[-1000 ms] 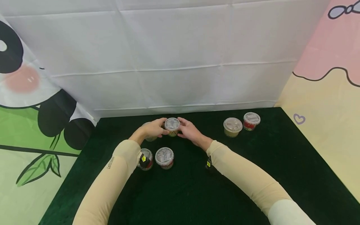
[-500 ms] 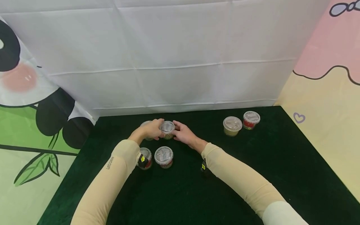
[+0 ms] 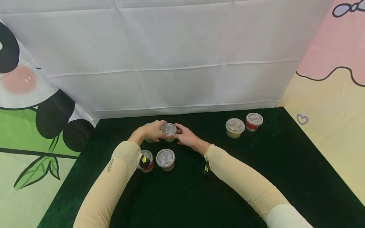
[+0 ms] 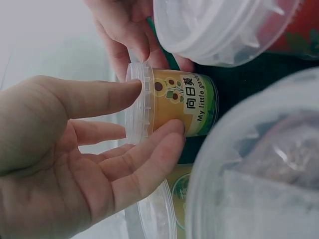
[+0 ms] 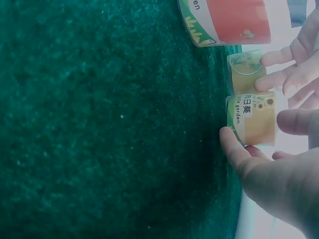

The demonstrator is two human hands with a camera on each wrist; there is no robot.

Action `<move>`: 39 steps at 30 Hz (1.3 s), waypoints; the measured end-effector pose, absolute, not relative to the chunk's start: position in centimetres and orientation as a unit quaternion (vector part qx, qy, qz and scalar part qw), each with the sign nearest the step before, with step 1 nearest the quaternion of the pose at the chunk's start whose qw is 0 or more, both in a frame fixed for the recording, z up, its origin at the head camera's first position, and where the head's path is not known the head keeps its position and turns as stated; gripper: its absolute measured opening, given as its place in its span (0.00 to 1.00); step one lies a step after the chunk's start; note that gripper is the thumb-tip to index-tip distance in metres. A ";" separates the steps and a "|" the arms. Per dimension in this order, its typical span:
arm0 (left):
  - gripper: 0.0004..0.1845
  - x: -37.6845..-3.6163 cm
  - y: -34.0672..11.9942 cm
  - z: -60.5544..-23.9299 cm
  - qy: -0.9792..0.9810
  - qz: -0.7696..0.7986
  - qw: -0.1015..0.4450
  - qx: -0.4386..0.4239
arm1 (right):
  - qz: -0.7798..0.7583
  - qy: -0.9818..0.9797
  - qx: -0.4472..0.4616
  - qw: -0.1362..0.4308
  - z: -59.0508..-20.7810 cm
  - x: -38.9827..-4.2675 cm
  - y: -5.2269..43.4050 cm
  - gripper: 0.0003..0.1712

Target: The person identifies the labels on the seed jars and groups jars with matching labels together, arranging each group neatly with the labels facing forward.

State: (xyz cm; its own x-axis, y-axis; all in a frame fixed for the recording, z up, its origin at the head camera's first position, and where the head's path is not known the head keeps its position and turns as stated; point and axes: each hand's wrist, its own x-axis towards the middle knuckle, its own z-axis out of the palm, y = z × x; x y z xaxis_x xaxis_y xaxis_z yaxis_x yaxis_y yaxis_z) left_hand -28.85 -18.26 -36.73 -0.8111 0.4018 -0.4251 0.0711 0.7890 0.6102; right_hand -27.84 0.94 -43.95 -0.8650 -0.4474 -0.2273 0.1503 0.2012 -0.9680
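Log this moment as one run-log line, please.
hands: left hand and right hand both holding yellow sunflower cup | cup: upright on green cloth | nearby: two lidded cups in front

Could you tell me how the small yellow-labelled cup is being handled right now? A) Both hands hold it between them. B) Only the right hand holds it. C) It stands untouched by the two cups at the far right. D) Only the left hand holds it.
A: the left hand and the right hand hold the cup from opposite sides, with fingers on its wall in the left wrist view.
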 end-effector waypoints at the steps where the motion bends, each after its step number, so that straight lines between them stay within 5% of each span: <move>1: 0.40 -28.8 -18.3 -36.7 0.904 0.297 0.279 0.130 | -0.625 0.736 -0.100 0.240 -43.9 -27.8 0.9 0.37; 31: 0.40 -27.7 -18.5 -35.9 0.919 0.252 0.278 0.123 | -0.635 0.728 -0.089 0.241 -44.1 -27.0 1.0 0.34; 39: 0.39 -27.3 -17.8 -35.0 0.939 0.185 0.237 0.167 | -0.601 0.752 -0.128 0.239 -43.1 -26.1 3.0 0.32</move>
